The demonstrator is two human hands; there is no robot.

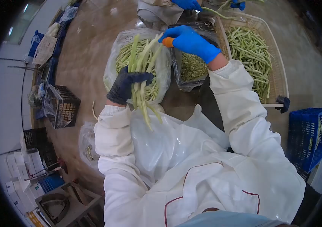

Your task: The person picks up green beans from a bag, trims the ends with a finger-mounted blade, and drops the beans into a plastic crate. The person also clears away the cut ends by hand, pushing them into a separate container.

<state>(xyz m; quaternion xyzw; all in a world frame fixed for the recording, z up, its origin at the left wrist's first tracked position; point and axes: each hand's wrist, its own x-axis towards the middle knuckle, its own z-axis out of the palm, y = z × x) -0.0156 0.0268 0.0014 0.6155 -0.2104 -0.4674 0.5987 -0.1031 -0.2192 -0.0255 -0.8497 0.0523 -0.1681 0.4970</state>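
Observation:
My left hand (127, 84), in a dark glove, is closed round a bunch of long green stalks (140, 66) held above a plastic-lined container of cut green pieces (125, 53). In a blue glove, my right hand (193, 41) grips a small tool with an orange handle (168, 42) near the upper ends of the stalks. The tool's blade is too small to make out. Below my right hand stands a dark, plastic-lined crate (187, 84) with fine green scraps in it.
A pale crate (280, 75) full of green pieces stands at the right. Another person's blue-gloved hands (187, 3) work at the top edge. A blue crate (308, 138) is at far right, a black crate (65, 108) at left, and a plastic bag (88, 145) on the floor.

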